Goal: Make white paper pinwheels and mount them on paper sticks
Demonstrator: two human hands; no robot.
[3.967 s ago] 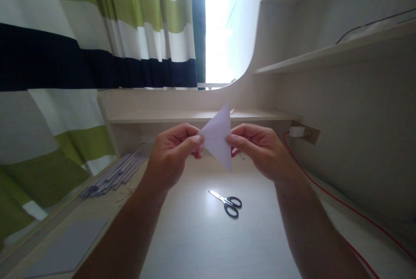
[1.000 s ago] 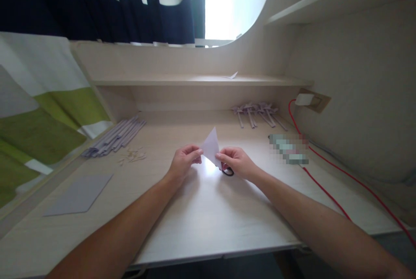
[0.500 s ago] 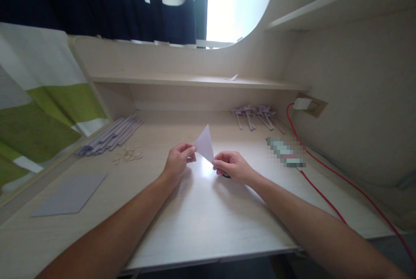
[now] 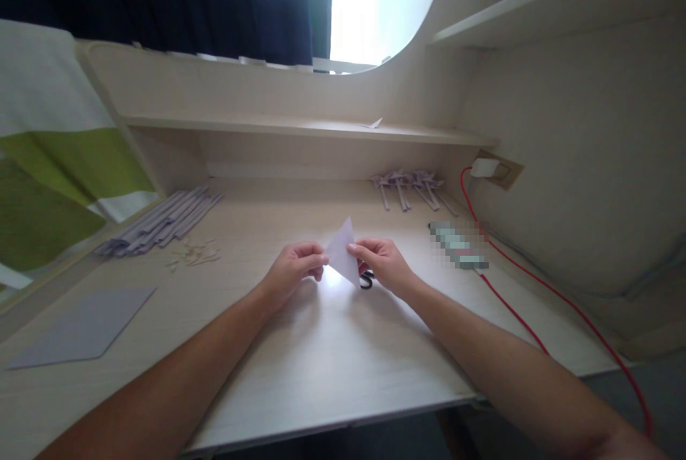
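Between my hands, above the desk, is a pale piece of paper (image 4: 343, 254) that looks folded into a triangle. My left hand (image 4: 297, 262) pinches its left corner between thumb and forefinger. On its right edge, my right hand (image 4: 383, 263) grips it with the thumb on the near face; the fingers behind are partly hidden. Just under my right hand lie scissors with black handles (image 4: 367, 279), mostly covered by that hand and the paper.
Rolled paper sticks (image 4: 161, 221) and small pale strips (image 4: 196, 254) lie left, behind paper sheets (image 4: 86, 324). Paper pinwheels (image 4: 410, 185) lie at the back right. A blurred phone (image 4: 458, 246) with a red cable (image 4: 514, 310) sits right. A paper scrap (image 4: 374, 123) rests on the shelf.
My right hand has shifted its hold from the paper's lower corner up to its right edge. The paper has turned slightly, and more of the scissors' handle shows. The view has swung a little right.
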